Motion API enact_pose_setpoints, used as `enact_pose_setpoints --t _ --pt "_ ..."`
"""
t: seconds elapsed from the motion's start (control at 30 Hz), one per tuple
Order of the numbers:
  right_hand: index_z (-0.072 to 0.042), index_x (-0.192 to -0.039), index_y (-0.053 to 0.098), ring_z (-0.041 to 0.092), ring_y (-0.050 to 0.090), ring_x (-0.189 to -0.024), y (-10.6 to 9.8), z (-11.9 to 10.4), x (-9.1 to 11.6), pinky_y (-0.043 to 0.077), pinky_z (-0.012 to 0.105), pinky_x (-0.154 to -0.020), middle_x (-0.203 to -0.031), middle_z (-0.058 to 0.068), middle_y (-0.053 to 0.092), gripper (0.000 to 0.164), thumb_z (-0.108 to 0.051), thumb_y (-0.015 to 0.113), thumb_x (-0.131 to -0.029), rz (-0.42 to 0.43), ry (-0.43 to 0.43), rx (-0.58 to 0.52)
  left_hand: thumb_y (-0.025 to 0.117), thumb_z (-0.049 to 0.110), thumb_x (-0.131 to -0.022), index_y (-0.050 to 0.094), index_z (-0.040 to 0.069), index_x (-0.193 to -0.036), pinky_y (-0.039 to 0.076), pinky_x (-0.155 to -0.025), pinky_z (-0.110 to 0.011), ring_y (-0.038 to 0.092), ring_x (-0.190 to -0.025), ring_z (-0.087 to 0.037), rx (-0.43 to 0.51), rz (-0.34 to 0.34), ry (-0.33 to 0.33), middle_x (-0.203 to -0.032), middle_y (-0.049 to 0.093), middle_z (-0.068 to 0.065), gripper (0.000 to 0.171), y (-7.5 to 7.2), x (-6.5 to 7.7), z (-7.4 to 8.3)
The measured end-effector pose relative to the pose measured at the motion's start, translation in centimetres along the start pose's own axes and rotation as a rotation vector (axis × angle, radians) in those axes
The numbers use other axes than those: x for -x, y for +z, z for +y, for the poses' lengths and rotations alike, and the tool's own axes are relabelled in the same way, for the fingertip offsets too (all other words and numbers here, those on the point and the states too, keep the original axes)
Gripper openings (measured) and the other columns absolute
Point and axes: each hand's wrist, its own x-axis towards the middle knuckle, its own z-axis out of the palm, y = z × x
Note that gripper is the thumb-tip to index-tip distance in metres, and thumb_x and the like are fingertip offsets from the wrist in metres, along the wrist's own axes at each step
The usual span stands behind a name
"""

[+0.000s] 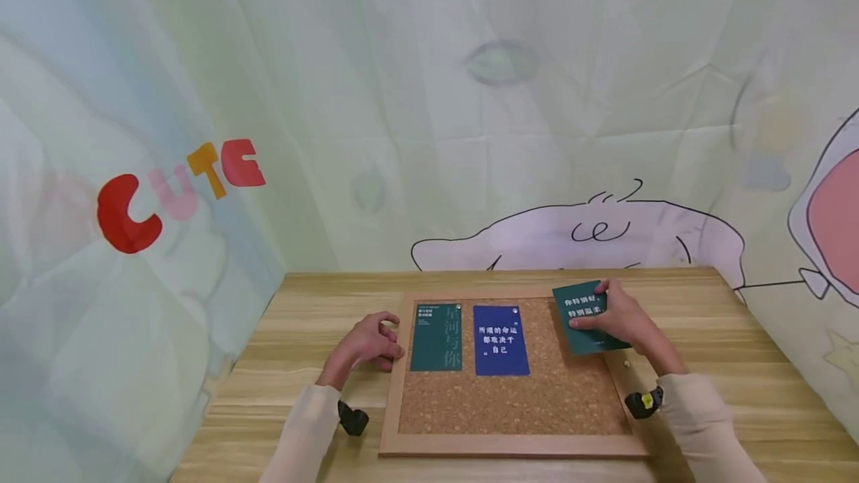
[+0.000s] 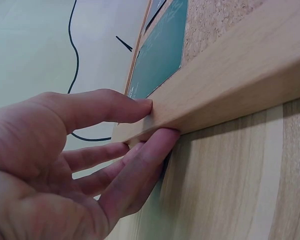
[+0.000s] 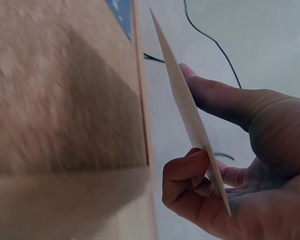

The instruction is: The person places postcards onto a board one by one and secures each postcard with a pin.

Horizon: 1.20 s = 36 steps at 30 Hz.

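Note:
A wood-framed corkboard (image 1: 510,408) lies on the table. My left hand (image 1: 369,339) holds its left edge; in the left wrist view the thumb is on top of the frame (image 2: 210,80) and a finger against its outer side. My right hand (image 1: 620,315) pinches a dark green card (image 1: 584,343) with white lettering, tilted over the board's upper right. The right wrist view shows this card (image 3: 187,110) edge-on, apart from the cork, between thumb and curled fingers. A green card (image 1: 429,349) and a blue card (image 1: 502,364) lie side by side on the cork, each with a small round spot at its top right.
The pale wooden table (image 1: 268,379) extends around the board. A small shiny piece (image 1: 627,364) sits at the right frame, by my right wrist. Behind the table hangs a printed curtain (image 1: 403,133) with cartoon drawings and coloured letters.

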Motion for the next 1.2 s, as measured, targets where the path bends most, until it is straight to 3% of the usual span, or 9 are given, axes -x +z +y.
enact_pose_setpoints --t 0.4,0.77,0.93,1.2 --pt "0.003 -0.125 0.034 0.038 0.054 -0.099 4.0 -1.1 0.0 0.047 0.048 -0.082 -0.115 0.030 0.054 0.081 -0.028 0.094 -0.079 0.008 -0.034 0.029 0.082 -0.007 -0.082 0.054 -0.003 -0.138 0.062 -0.066 -0.042 0.069 -0.074 -0.023 -0.007 0.000 -0.002 -0.101 0.060 -0.016 0.063 0.0 0.0 -0.1" --pt "0.006 -0.121 0.037 0.034 0.056 -0.089 5.4 -1.5 -0.2 0.048 0.049 -0.079 -0.101 0.025 0.057 0.079 -0.025 0.095 -0.077 0.033 -0.066 0.111 0.082 -0.007 -0.083 0.052 -0.002 -0.139 0.062 -0.066 -0.041 0.069 -0.075 -0.023 -0.002 -0.007 -0.010 -0.102 0.060 -0.017 0.064 -0.1 -0.1 0.1" --pt "0.008 -0.122 0.037 0.034 0.056 -0.089 5.4 -1.7 -0.1 0.049 0.050 -0.079 -0.101 0.025 0.057 0.080 -0.024 0.095 -0.077 0.028 -0.068 0.121 0.082 -0.007 -0.083 0.052 -0.003 -0.140 0.062 -0.066 -0.041 0.069 -0.076 -0.023 -0.005 -0.011 -0.012 -0.102 0.060 -0.017 0.065 -0.2 -0.1 0.2" --pt "0.015 -0.135 0.037 0.042 0.059 -0.107 5.6 -2.0 0.0 0.049 0.058 -0.093 -0.120 0.036 0.057 0.089 -0.029 0.092 -0.081 -0.004 -0.040 0.214 0.082 -0.006 -0.083 0.053 -0.002 -0.139 0.062 -0.067 -0.042 0.069 -0.076 -0.024 -0.001 -0.009 -0.017 -0.102 0.059 -0.017 0.064 -0.1 0.1 0.2"
